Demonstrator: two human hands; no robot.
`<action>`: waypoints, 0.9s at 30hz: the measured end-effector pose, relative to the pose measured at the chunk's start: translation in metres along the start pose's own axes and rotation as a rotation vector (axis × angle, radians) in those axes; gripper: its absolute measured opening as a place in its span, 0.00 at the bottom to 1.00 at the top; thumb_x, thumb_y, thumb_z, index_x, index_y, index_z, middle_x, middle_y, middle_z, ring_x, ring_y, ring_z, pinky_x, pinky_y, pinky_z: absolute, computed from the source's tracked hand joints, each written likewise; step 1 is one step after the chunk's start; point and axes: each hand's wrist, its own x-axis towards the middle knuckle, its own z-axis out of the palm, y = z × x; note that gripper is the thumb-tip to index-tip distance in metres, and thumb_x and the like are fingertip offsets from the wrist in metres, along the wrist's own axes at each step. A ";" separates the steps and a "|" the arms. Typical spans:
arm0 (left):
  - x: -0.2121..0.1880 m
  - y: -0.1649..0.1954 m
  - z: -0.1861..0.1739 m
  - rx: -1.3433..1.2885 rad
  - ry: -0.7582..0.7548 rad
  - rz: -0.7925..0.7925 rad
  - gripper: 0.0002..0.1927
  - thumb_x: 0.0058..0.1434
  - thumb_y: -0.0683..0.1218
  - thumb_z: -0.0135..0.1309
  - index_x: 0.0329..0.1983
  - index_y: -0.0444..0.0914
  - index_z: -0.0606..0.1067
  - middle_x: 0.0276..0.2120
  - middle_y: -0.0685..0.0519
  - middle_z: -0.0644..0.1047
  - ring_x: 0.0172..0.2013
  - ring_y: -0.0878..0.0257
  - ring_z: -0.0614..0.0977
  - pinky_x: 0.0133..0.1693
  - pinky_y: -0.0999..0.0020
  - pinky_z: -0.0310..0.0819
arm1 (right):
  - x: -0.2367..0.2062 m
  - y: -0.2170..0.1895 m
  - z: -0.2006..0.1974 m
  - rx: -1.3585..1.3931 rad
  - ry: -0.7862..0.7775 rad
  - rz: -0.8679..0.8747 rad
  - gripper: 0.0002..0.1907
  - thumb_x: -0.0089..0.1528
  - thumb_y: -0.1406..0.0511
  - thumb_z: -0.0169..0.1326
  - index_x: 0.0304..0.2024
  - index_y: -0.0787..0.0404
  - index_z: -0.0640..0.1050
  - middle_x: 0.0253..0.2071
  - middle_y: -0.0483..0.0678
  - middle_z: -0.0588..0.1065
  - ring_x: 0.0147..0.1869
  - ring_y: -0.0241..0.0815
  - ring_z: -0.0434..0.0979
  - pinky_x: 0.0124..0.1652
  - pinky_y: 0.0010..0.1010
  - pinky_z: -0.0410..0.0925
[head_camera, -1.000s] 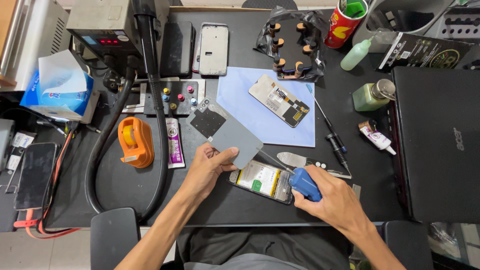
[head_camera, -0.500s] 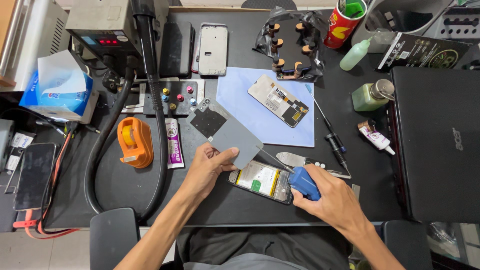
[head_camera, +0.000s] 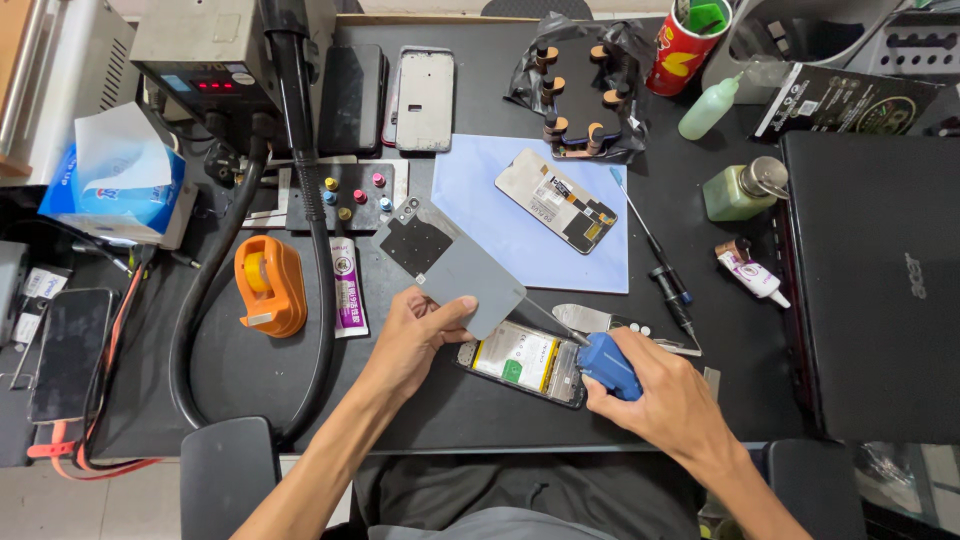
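- Reference landmark: the opened phone body (head_camera: 525, 362), lying at the near edge of the black work mat (head_camera: 400, 400).
- Left hand (head_camera: 415, 335): fingers pinch the near corner of the grey back cover (head_camera: 448, 262), which stands tilted up and away from the phone body, up-left of it. Compared with the earlier views, the cover's angle and position match; no further lift is evident.
- Right hand (head_camera: 665, 400): closed around the blue-handled pry tool (head_camera: 608, 365) at the right end of the phone body. Its thin tip points toward the cover's lower edge. The grip is unchanged.
- Judgement: the cover is already separated; the battery and inner frame are exposed.
- Beyond the phone body: a detached display panel (head_camera: 558, 200) on the pale blue pad (head_camera: 480, 190).
- Left of the phone body: an orange tape dispenser (head_camera: 268, 285).
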 end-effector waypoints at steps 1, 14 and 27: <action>0.000 0.000 0.000 0.002 0.001 0.001 0.12 0.62 0.43 0.60 0.46 0.31 0.78 0.39 0.48 0.83 0.37 0.64 0.84 0.40 0.68 0.81 | 0.000 0.001 -0.001 0.000 0.009 -0.002 0.25 0.51 0.58 0.64 0.46 0.64 0.76 0.33 0.56 0.78 0.34 0.58 0.81 0.34 0.43 0.73; -0.003 0.005 -0.001 -0.005 -0.002 0.004 0.13 0.62 0.44 0.60 0.47 0.32 0.78 0.39 0.48 0.83 0.37 0.64 0.85 0.41 0.69 0.82 | -0.001 -0.002 0.005 -0.020 0.007 -0.008 0.25 0.51 0.57 0.64 0.46 0.63 0.76 0.33 0.55 0.79 0.34 0.57 0.81 0.34 0.42 0.74; -0.004 0.006 -0.003 -0.066 0.008 -0.015 0.14 0.63 0.43 0.59 0.48 0.30 0.77 0.39 0.47 0.83 0.37 0.63 0.85 0.39 0.71 0.81 | -0.006 -0.007 0.013 -0.024 -0.027 0.007 0.28 0.49 0.57 0.65 0.48 0.64 0.76 0.39 0.57 0.80 0.38 0.61 0.82 0.36 0.43 0.75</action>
